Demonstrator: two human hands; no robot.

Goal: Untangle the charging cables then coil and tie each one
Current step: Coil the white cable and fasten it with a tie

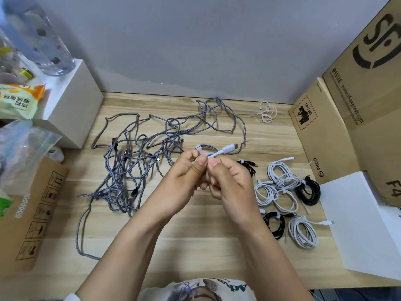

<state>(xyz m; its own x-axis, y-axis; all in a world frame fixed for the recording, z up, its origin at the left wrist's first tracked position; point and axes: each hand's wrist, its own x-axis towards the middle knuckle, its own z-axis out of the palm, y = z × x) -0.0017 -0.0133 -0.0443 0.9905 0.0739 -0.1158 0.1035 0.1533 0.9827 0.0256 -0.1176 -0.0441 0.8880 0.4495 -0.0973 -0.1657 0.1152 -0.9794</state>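
Observation:
A tangle of grey braided charging cables spreads over the left and middle of the wooden table. Above the table's middle, my left hand and my right hand are held close together. Both pinch a short white cable with white plugs and a white tie tag near its end. To the right lie several coiled and tied cables, white ones and black ones. A small thin white cable lies at the back right.
Cardboard boxes stand along the right side with a white box in front of them. At the left are a white box, snack packets, plastic bags and a flat cardboard piece. A grey wall rises behind the table.

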